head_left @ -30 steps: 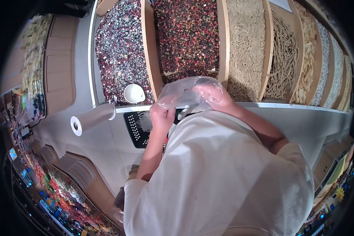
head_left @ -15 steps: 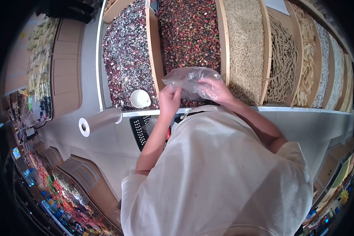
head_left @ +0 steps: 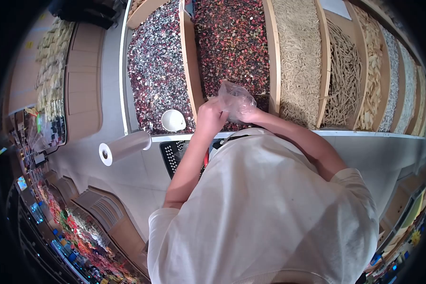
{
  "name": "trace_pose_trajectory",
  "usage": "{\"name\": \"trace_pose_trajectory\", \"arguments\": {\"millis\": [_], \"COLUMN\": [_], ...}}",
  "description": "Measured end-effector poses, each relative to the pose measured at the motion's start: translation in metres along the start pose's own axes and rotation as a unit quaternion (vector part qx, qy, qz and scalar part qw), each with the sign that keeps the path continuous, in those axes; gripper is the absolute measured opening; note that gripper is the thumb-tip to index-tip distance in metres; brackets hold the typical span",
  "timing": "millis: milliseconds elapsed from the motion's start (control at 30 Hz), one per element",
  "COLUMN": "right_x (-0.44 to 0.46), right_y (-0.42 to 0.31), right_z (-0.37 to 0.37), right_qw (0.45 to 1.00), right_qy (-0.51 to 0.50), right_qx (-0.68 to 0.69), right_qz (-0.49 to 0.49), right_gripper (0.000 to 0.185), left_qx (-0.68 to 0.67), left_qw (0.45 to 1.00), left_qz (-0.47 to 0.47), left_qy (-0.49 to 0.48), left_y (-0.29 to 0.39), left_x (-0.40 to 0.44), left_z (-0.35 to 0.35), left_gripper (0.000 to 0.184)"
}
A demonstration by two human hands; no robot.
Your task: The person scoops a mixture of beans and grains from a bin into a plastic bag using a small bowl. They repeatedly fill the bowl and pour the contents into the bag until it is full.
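Note:
A clear plastic bag (head_left: 237, 100) is crumpled between my two hands, above the front of a bin of dark red and black dried pieces (head_left: 232, 47). My left hand (head_left: 210, 115) is closed, pinching the bag's near left edge. On the other side, my right hand (head_left: 249, 114) is against the bag, its fingers covered by the creased film, so their grip is unclear. To the left, a white scoop (head_left: 173, 120) lies on a bin of mixed red, white and dark pieces (head_left: 158, 66).
A roll of clear bags (head_left: 128, 146) is at the counter's white front edge (head_left: 175, 137). Wooden dividers (head_left: 273, 61) separate the bins. Rightward are pale short pieces (head_left: 298, 61) and brown sticks (head_left: 343, 75). Below the counter sits a black perforated basket (head_left: 170, 158). A person in dark clothes (head_left: 87, 12) is at far left.
The bag has gone from spread wide to bunched and more upright. My right hand has moved left, closer to my left hand, which has shifted slightly right.

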State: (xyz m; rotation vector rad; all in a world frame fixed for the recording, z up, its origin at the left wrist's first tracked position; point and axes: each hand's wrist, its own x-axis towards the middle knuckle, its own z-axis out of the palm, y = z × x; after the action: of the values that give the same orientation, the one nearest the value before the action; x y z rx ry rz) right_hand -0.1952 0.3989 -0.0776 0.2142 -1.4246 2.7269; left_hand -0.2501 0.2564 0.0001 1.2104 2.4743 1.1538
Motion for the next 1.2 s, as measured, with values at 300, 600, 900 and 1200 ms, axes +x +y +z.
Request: {"name": "trace_pose_trajectory", "arguments": {"millis": [300,600,900,1200], "right_x": [0.004,0.029,0.052,0.043], "right_y": [-0.087,-0.235,-0.268,-0.299], "right_z": [0.015,0.095,0.074,0.079], "right_qw": [0.965,0.967,0.978,0.944], "right_qy": [0.047,0.028,0.115,0.134], "right_qx": [0.247,-0.252,-0.175,-0.281], "right_qz": [0.070,-0.011,0.008,-0.107], "right_gripper": [0.029,0.030,0.032,0.039], "left_qx": [-0.468,-0.823,-0.842,-0.848], "left_qw": [0.816,0.484,0.454,0.434], "left_qz": [-0.244,-0.227,-0.243,-0.223], "left_qy": [0.234,-0.190,-0.159,-0.208], "left_y": [-0.027,0.058,0.079,0.122], "left_x": [-0.022,0.047,0.063,0.069], "left_z": [-0.031,0.008,0.015,-0.018], "left_gripper": [0.041,0.071,0.070,0.077]}}
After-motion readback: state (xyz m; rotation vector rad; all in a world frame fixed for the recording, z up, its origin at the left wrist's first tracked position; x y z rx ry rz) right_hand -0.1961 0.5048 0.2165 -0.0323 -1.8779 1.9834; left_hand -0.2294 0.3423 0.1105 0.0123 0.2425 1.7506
